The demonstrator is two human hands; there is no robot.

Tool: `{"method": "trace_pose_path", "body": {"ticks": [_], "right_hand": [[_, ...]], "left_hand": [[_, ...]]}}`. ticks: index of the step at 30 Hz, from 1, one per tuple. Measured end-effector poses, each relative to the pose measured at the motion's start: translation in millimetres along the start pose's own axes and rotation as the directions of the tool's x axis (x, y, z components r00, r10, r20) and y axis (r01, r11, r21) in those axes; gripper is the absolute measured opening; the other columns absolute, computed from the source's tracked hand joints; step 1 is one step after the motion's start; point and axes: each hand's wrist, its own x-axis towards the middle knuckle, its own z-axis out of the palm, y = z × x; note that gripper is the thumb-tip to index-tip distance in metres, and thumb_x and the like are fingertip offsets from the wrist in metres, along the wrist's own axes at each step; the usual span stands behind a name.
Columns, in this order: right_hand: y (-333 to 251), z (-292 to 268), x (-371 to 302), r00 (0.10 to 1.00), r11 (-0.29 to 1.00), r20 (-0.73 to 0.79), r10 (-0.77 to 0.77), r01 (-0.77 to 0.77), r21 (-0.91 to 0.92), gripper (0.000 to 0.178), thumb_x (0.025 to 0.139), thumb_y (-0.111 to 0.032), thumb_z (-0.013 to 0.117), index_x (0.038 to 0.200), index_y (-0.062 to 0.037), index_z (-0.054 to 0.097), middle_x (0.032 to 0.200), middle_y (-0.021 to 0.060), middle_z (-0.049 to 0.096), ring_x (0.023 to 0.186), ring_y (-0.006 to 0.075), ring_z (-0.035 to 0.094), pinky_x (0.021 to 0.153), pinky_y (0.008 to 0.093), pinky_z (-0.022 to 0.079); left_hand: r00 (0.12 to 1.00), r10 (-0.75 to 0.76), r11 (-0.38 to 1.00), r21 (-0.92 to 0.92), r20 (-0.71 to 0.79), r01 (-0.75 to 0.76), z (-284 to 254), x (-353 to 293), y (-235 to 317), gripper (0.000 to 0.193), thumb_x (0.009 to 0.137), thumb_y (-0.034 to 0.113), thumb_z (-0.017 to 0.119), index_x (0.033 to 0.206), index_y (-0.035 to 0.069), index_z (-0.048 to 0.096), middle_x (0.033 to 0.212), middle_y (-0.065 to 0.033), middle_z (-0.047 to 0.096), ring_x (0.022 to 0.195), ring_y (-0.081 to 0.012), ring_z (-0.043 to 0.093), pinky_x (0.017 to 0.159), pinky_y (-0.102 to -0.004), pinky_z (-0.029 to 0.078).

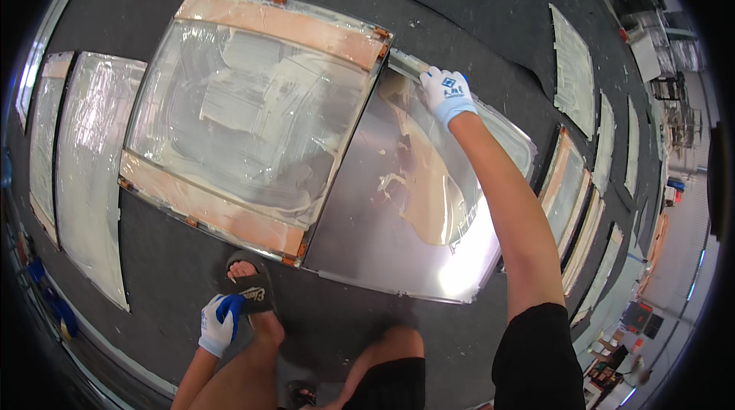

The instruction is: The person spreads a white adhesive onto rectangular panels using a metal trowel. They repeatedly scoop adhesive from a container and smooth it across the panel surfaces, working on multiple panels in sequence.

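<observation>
My right hand (445,94), in a white and blue work glove, reaches to the far edge of a bare metal sheet (360,180) on the floor. Its fingers are closed on a flat, wide scraper (406,63), mostly hidden under the glove. A puddle of beige paste (429,188) spreads over that sheet, beside a bright glare. My left hand (220,324), gloved the same way, hangs by my sandalled foot, fingers loosely curled with nothing visible in them. Left of the sheet lies a large panel (245,115) smeared with pale paste, with peach bands along two edges.
Long paste-coated panels (96,150) lie at the left. Several narrower coated panels (573,69) lie on the right. Dark matting (467,4) covers the floor, with a raised seam near the far side. Shelving and stacked goods (674,111) line the right edge.
</observation>
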Motion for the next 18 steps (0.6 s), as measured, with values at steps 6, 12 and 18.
{"method": "trace_pose_path", "body": {"ticks": [6, 12, 18], "right_hand": [[-37.4, 3.3, -50.9, 0.984, 0.984, 0.028, -0.177, 0.176, 0.027, 0.017, 0.09, -0.013, 0.055, 0.102, -0.0109, 0.065, 0.103, 0.0101, 0.065, 0.094, 0.0275, 0.068, 0.08, 0.0414, 0.051], [-88.5, -17.7, -127.0, 0.943, 0.941, 0.062, -0.327, 0.319, 0.109, 0.014, 0.086, -0.014, 0.058, 0.098, -0.0092, 0.062, 0.099, 0.0105, 0.063, 0.093, 0.0275, 0.068, 0.073, 0.041, 0.053], [-17.6, -15.4, -93.3, 1.0, 0.996, 0.005, -0.023, 0.023, 0.089, 0.012, 0.09, -0.015, 0.056, 0.102, -0.0125, 0.06, 0.1, 0.0107, 0.062, 0.093, 0.0297, 0.068, 0.078, 0.0465, 0.052]], "left_hand": [[0.999, 0.028, 0.999, 0.032, 0.045, -0.029, 2.0, 6.3, 0.8, 0.018, 0.091, 0.006, 0.058, 0.099, 0.0, 0.073, 0.086, -0.0177, 0.068, 0.079, -0.0358, 0.066, 0.071, -0.0411, 0.052], [0.997, 0.069, 0.996, 0.057, 0.029, -0.07, -5.2, 11.8, 1.1, 0.017, 0.09, 0.005, 0.059, 0.099, 0.0, 0.072, 0.086, -0.0177, 0.068, 0.079, -0.0361, 0.066, 0.071, -0.0409, 0.051], [0.999, 0.024, 0.995, 0.095, 0.026, -0.027, -11.2, -2.7, -13.5, 0.018, 0.091, 0.007, 0.057, 0.098, -0.001, 0.072, 0.087, -0.0176, 0.069, 0.079, -0.0361, 0.066, 0.072, -0.0408, 0.051]]}}
